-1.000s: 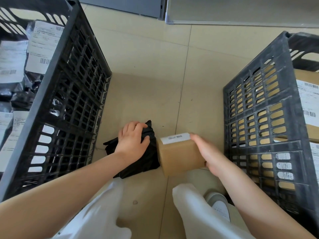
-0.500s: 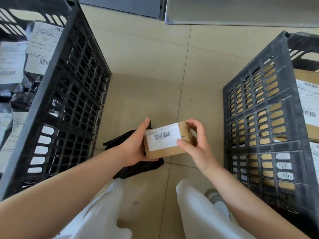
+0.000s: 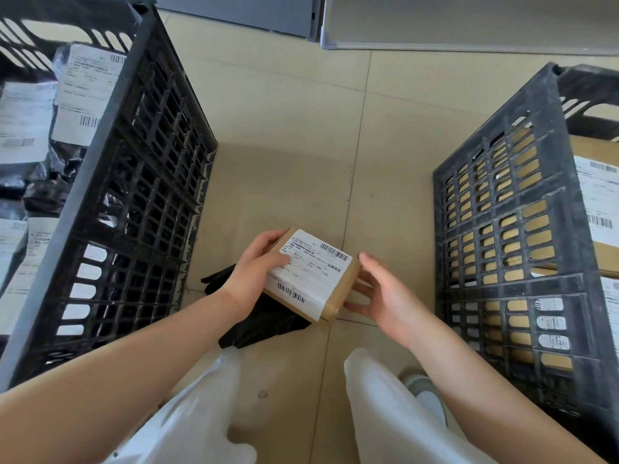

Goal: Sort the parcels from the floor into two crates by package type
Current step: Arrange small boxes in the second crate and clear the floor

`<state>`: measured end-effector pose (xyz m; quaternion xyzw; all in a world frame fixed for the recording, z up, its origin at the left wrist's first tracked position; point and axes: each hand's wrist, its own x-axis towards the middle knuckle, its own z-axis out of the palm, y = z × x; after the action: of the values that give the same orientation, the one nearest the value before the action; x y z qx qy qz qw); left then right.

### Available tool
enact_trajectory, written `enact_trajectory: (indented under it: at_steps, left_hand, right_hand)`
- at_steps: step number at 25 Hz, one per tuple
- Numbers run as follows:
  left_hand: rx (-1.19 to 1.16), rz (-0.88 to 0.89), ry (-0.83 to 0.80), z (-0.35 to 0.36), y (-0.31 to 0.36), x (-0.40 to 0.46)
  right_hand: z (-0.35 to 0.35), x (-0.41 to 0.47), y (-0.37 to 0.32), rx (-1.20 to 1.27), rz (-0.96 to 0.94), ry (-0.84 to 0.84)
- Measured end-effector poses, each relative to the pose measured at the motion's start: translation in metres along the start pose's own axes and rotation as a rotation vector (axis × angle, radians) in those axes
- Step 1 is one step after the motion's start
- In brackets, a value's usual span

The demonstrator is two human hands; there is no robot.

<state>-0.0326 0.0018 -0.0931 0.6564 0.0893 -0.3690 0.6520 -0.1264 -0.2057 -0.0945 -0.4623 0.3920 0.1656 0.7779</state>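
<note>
Now we hold a small cardboard box (image 3: 310, 274) above the floor between the two crates, our left hand (image 3: 256, 272) gripping its left end with the thumb across the white shipping label (image 3: 310, 269), our right hand (image 3: 385, 298) touching the right end with relaxed, nearly straight fingers. Beneath it a black poly bag (image 3: 254, 324) lies on the tiles. We see bagged parcels filling the left crate (image 3: 134, 182) and cardboard boxes in the right crate (image 3: 502, 229).
</note>
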Motion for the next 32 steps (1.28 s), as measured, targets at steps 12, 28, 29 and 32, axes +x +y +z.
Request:
enact_trajectory:
  at_steps: [12, 28, 29, 32]
  left_hand:
    - [0.25, 0.068, -0.289, 0.029, 0.057, 0.003]
    - [0.632, 0.352, -0.39, 0.207, 0.149, -0.032]
    - [0.76, 0.452, -0.399, 0.22, 0.146, -0.042]
    - [1.095, 0.862, -0.484, 0.253, 0.133, -0.068]
  right_hand:
    - [-0.004, -0.029, -0.036, -0.318, -0.085, 0.028]
    - [-0.104, -0.189, -0.149, 0.019, -0.531, 0.39]
    - [-0.117, -0.197, -0.154, 0.043, -0.55, 0.432]
    - [-0.157, -0.212, -0.16, 0.074, -0.565, 0.551]
